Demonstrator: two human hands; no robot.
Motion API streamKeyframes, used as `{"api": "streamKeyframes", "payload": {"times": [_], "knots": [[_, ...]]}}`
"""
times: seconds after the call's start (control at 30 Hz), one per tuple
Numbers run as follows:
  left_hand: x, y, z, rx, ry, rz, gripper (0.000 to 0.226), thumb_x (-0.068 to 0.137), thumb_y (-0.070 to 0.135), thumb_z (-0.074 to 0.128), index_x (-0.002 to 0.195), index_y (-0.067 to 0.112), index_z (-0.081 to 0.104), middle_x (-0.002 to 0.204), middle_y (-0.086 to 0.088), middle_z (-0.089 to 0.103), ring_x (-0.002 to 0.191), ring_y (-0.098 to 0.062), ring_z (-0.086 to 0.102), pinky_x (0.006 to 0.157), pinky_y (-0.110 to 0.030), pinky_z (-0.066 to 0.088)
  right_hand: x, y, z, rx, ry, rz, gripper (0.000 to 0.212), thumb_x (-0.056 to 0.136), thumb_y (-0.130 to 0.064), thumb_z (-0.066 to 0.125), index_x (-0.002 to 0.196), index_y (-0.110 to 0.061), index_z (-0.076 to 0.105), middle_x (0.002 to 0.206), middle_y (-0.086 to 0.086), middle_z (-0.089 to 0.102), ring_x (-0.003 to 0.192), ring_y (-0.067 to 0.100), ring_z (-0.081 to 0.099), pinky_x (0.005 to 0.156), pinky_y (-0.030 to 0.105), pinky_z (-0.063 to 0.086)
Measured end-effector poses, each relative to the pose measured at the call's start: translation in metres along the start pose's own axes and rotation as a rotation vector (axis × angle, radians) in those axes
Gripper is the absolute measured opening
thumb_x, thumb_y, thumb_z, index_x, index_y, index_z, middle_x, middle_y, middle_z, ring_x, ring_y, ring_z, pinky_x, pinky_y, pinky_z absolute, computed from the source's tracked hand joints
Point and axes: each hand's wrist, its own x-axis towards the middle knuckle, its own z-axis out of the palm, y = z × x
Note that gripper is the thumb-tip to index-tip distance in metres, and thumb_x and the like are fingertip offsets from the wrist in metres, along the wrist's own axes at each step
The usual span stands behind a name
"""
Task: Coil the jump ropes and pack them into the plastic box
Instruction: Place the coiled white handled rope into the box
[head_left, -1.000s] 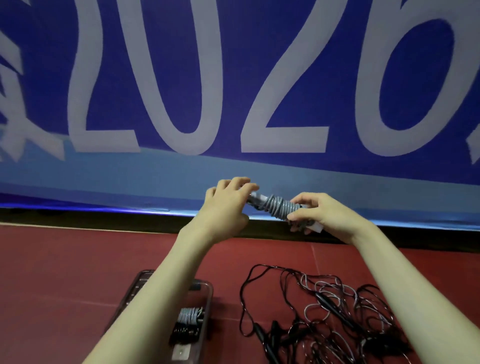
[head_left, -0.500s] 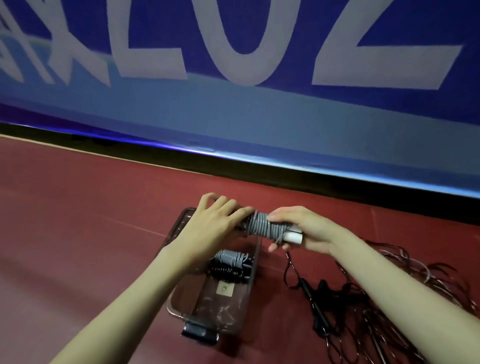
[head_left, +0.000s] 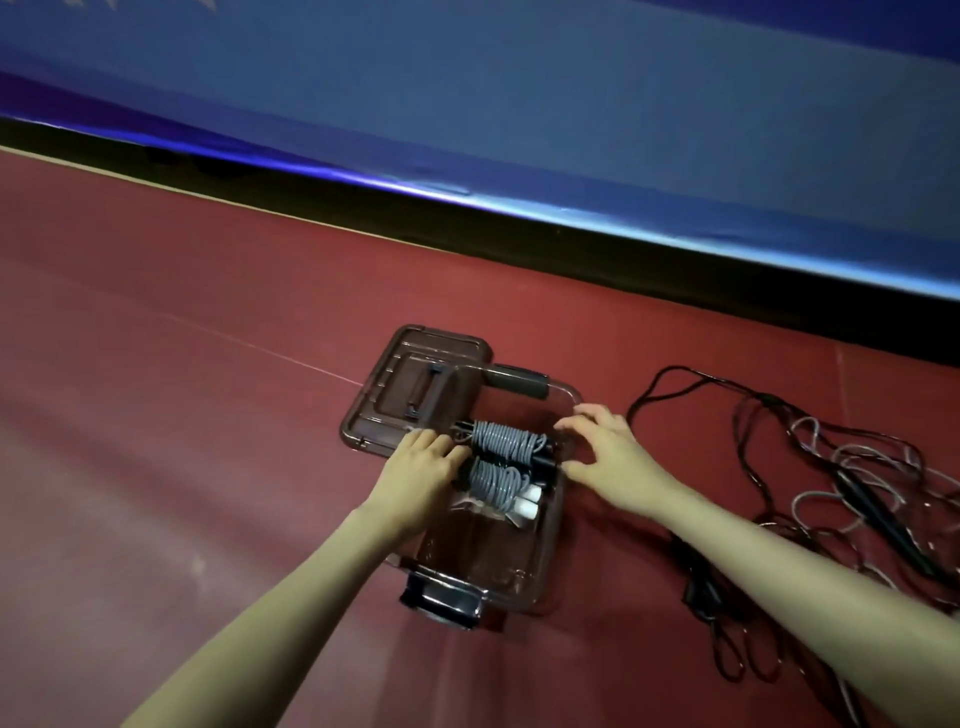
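A clear plastic box (head_left: 546, 564) stands on the red floor. Two grey coiled jump ropes lie side by side in its far half. The farther coil (head_left: 506, 438) has black handles. The nearer coil (head_left: 492, 480) has white handle ends (head_left: 525, 506) pointing right. My left hand (head_left: 418, 470) reaches into the box from the left, its fingers curled over the left end of the nearer coil. My right hand (head_left: 605, 452) hovers over the box's right rim, fingers spread and holding nothing.
The box lid (head_left: 415, 371) lies flat at the box's far left corner. A tangle of loose black and grey ropes (head_left: 831, 467) spreads on the floor to the right. A blue banner wall (head_left: 519, 104) runs along the back.
The white-handled coil held in both hands in the air came down into the box beside the other coil. My right hand let go of it. The view tilted down to the floor.
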Motion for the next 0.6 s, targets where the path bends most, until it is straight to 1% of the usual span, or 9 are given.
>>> {"api": "streamKeyframes", "payload": {"times": [0.1, 0.2, 0.23, 0.27, 0.33, 0.37, 0.47, 0.53, 0.6], "knots": [[0.011, 0.01, 0.01, 0.116, -0.031, 0.079, 0.028, 0.057, 0.024, 0.071, 0.083, 0.014, 0.072, 0.071, 0.0, 0.062, 0.066, -0.023, 0.06, 0.075, -0.031, 0.04, 0.0, 0.003, 0.008, 0.003, -0.005, -0.019, 0.062, 0.092, -0.024, 0.063, 0.148, -0.017, 0.036, 0.159, 0.003, 0.012, 0.145, 0.024, 0.022, 0.115, 0.029, 0.019], [0.022, 0.018, 0.025, 0.111, -0.168, 0.081, 0.036, 0.041, 0.023, 0.083, 0.073, 0.016, 0.069, 0.066, -0.001, 0.061, 0.061, -0.021, 0.059, 0.064, -0.027, 0.048, 0.001, 0.003, 0.014, -0.037, -0.005, -0.025, 0.062, 0.096, -0.025, 0.058, 0.151, -0.017, 0.029, 0.163, 0.004, 0.002, 0.147, 0.026, 0.02, 0.116, 0.032, 0.019], [0.023, 0.022, 0.03, 0.111, -0.208, 0.071, 0.036, 0.045, 0.023, 0.083, 0.076, 0.015, 0.068, 0.07, -0.003, 0.062, 0.065, -0.022, 0.061, 0.067, -0.027, 0.049, 0.001, 0.002, 0.013, -0.056, -0.007, -0.028, 0.061, 0.097, -0.026, 0.057, 0.151, -0.018, 0.028, 0.163, 0.004, 0.001, 0.147, 0.027, 0.02, 0.116, 0.033, 0.02], [0.024, 0.024, 0.036, 0.099, -0.255, 0.068, 0.034, 0.058, 0.021, 0.079, 0.088, 0.012, 0.066, 0.082, -0.007, 0.065, 0.076, -0.025, 0.062, 0.076, -0.03, 0.049, 0.002, 0.004, 0.013, -0.075, -0.012, -0.033, 0.061, 0.098, -0.027, 0.056, 0.151, -0.019, 0.028, 0.163, 0.003, 0.0, 0.147, 0.027, 0.02, 0.116, 0.034, 0.02], [0.027, 0.028, 0.049, 0.075, -0.318, 0.017, 0.033, 0.085, 0.012, 0.056, 0.117, 0.008, 0.053, 0.115, -0.013, 0.057, 0.107, -0.031, 0.054, 0.097, -0.038, 0.038, 0.003, 0.008, 0.013, -0.095, -0.016, -0.044, 0.06, 0.098, -0.03, 0.055, 0.151, -0.02, 0.028, 0.164, 0.002, 0.0, 0.147, 0.026, 0.02, 0.116, 0.034, 0.019], [0.028, 0.03, 0.053, 0.06, -0.353, -0.006, 0.035, 0.09, 0.009, 0.048, 0.124, 0.008, 0.046, 0.124, -0.013, 0.05, 0.115, -0.032, 0.049, 0.1, -0.039, 0.035, 0.003, 0.01, 0.014, -0.1, -0.017, -0.048, 0.059, 0.098, -0.032, 0.054, 0.15, -0.019, 0.028, 0.164, 0.001, 0.0, 0.147, 0.025, 0.019, 0.116, 0.034, 0.02], [0.03, 0.031, 0.055, 0.03, -0.383, -0.008, 0.036, 0.091, 0.005, 0.047, 0.126, 0.006, 0.045, 0.131, -0.013, 0.039, 0.12, -0.032, 0.041, 0.088, -0.039, 0.043, 0.002, 0.015, 0.017, -0.101, -0.012, -0.065, 0.057, 0.099, -0.035, 0.051, 0.149, -0.018, 0.032, 0.164, -0.002, -0.002, 0.148, 0.024, 0.019, 0.116, 0.036, 0.021], [0.031, 0.027, 0.055, 0.015, -0.428, -0.004, 0.034, 0.09, 0.007, 0.051, 0.124, 0.005, 0.048, 0.13, -0.013, 0.04, 0.121, -0.03, 0.041, 0.08, -0.039, 0.046, 0.002, 0.016, 0.019, -0.096, -0.013, -0.07, 0.055, 0.099, -0.037, 0.051, 0.148, -0.018, 0.034, 0.163, -0.003, -0.003, 0.147, 0.025, 0.023, 0.117, 0.038, 0.023], [0.031, 0.026, 0.059, 0.028, -0.445, -0.019, 0.035, 0.091, 0.011, 0.053, 0.125, 0.005, 0.048, 0.129, -0.012, 0.044, 0.121, -0.029, 0.043, 0.08, -0.039, 0.047, 0.003, 0.018, 0.02, -0.095, -0.016, -0.068, 0.054, 0.099, -0.039, 0.05, 0.147, -0.018, 0.035, 0.163, -0.004, -0.003, 0.146, 0.026, 0.025, 0.117, 0.039, 0.025]]}}
